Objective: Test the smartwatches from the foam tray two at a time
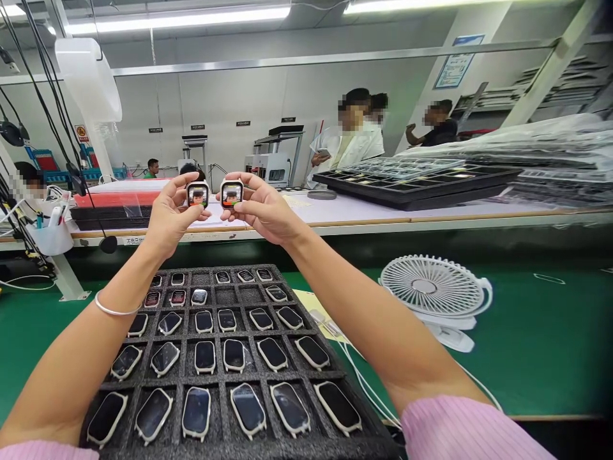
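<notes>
Raised above the far edge of a black foam tray (pixel 220 377), my left hand (pixel 173 214) grips a smartwatch body (pixel 197 194) between thumb and fingers. Beside it, slightly apart, my right hand (pixel 261 207) pinches a second smartwatch body (pixel 232 194). Both have pale cases and no straps, and their lit screens, showing a coloured picture, face me. The tray below holds rows of similar watch bodies, such as one dark watch (pixel 196 412) in the near row; most screens are dark. A few compartments in the far rows hold no watch.
A white fan (pixel 433 287) stands right on the green bench mat (pixel 541 358), with white cables (pixel 357 377) beside the tray. A raised shelf (pixel 373 228) carries black trays (pixel 416 185) and plastic sheets. A pen cup (pixel 50 237) hangs at left. Several people are beyond the shelf.
</notes>
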